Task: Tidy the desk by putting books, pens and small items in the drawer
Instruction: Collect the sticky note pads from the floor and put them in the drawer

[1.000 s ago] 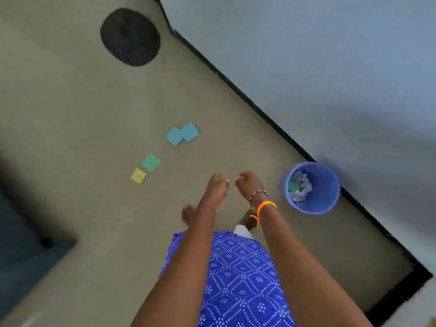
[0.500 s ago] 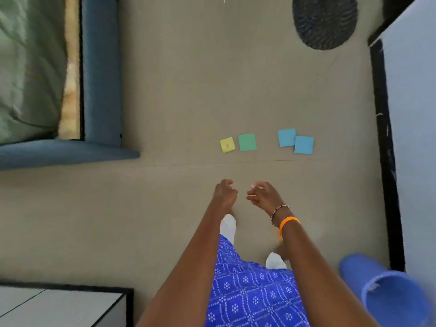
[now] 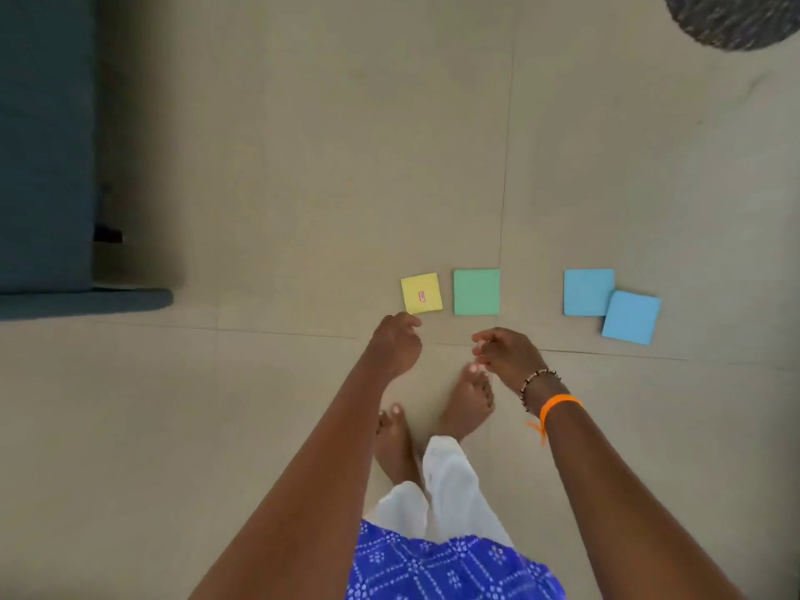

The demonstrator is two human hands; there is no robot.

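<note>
- Both hands out in front over the floor [image 3: 259, 188], above the bare feet — reaching, by the look of it, toward the small squares lying there.
- Left hand [image 3: 396, 346] with fingers curled under, its grip narrow and apparently empty, just short of the yellow square [image 3: 421, 293].
- Right hand [image 3: 504, 352] with fingers loosely bent, thumb and fingertips close together; cannot tell whether anything small sits pinched between them.
- Four flat squares in a rough row on the floor: yellow with a tiny red mark at its middle, green square [image 3: 476, 292] just beside it, then a gap, then two blue squares [image 3: 588, 292] overlapping at a corner.
- Thin, paper-like, lying flat — likely needing a fingernail under an edge to lift.
- No worktop or drawer in view; probably a pick-up step before carrying back.
- Dark blue furniture [image 3: 45, 145] at left, dark round mat [image 3: 736, 19] at top right.
</note>
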